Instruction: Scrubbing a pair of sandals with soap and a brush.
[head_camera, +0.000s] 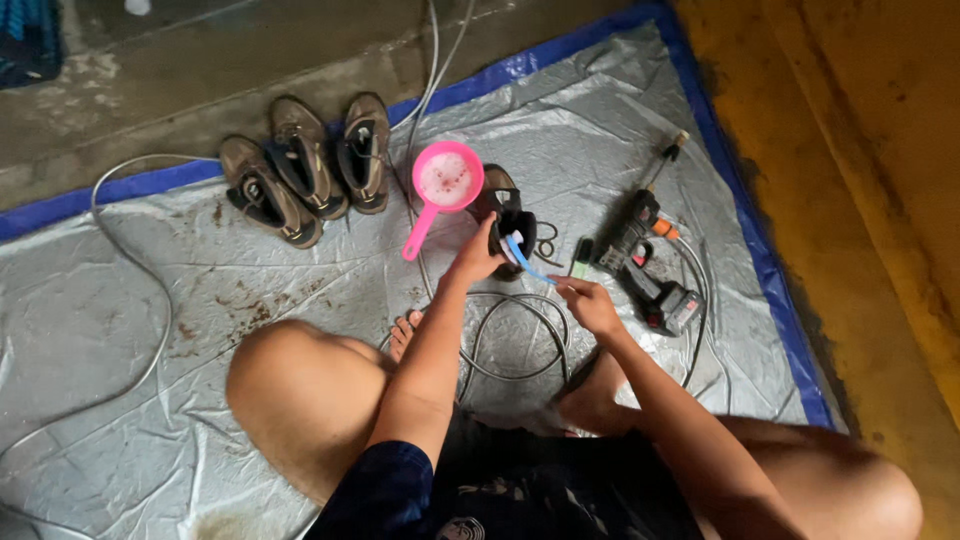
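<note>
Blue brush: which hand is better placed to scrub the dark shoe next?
Right, probably. The right hand already grips the blue brush, its head against the dark shoe. The left hand holds that shoe steady beside the pink scoop.

Shoe mostly hidden behind left hand; only dark heel and tongue show. Brush bristle end lost against shoe, handle end inside right hand grip. Small green item too small to ID. Tarp cut off at left and btm edges.
</note>
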